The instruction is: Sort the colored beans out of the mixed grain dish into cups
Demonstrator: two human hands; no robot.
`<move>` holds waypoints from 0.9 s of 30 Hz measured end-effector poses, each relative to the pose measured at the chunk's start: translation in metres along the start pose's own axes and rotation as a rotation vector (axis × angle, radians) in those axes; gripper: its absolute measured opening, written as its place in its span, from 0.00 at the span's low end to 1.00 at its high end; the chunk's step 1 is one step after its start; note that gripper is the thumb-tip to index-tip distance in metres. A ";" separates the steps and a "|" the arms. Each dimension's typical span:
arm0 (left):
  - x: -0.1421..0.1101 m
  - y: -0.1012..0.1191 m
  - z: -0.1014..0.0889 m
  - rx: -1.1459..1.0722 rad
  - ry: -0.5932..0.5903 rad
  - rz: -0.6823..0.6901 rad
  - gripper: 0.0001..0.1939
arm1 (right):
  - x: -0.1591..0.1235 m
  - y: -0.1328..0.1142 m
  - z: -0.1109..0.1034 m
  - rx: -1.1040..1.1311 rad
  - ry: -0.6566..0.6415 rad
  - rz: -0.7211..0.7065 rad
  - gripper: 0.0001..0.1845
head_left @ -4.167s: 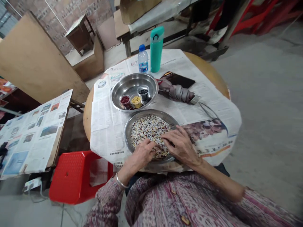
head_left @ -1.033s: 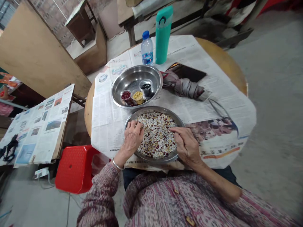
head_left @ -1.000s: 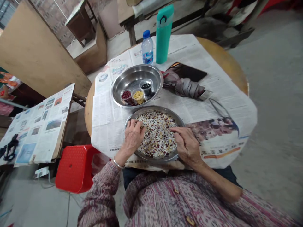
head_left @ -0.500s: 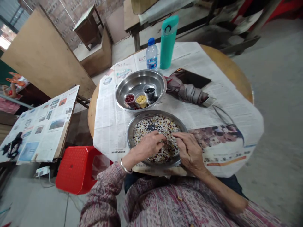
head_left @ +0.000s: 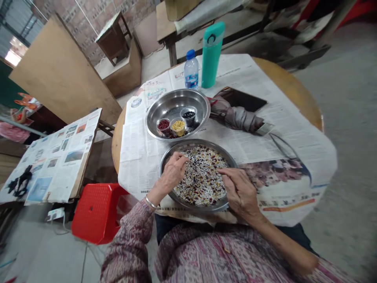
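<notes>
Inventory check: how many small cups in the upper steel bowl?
3, all in the steel bowl: red beans cup at left, yellow grains cup in the middle, black seeds cup at right.

Left hand (head_left: 173, 171) and right hand (head_left: 240, 192) apart now, no longer close together over the mixed grains (head_left: 203, 184).

I'm watching a round stainless steel plate (head_left: 196, 144) lying flat at lower centre of the frame, on spread newspaper (head_left: 282, 151). A shallow, even layer of mixed grains (head_left: 203, 186) covers its floor almost to the rim: mostly small white grains, scattered with dark red beans, yellow seeds and black seeds. The colours look thoroughly mingled from here, with no separate piles.
</notes>
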State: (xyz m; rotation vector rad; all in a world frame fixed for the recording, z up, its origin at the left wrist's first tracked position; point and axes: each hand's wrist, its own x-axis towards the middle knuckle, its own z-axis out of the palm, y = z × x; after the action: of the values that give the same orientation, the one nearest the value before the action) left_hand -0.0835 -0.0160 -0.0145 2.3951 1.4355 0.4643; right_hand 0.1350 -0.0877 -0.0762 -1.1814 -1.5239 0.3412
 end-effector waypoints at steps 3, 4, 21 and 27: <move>-0.001 0.006 -0.003 -0.020 -0.028 0.092 0.15 | 0.000 -0.001 0.000 0.002 -0.005 0.011 0.12; -0.002 0.009 -0.003 -0.015 -0.056 0.122 0.15 | 0.001 -0.001 0.000 0.004 -0.005 0.013 0.12; 0.104 -0.047 -0.087 0.300 0.256 -0.182 0.09 | 0.001 -0.001 -0.002 0.008 -0.020 0.001 0.13; 0.122 -0.055 -0.083 0.331 0.135 -0.140 0.08 | 0.001 -0.001 -0.001 0.003 -0.014 0.015 0.13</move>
State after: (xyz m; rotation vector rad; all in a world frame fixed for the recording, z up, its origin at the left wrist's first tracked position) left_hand -0.1082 0.1249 0.0514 2.5270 1.8530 0.3849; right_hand 0.1359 -0.0879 -0.0745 -1.1907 -1.5263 0.3621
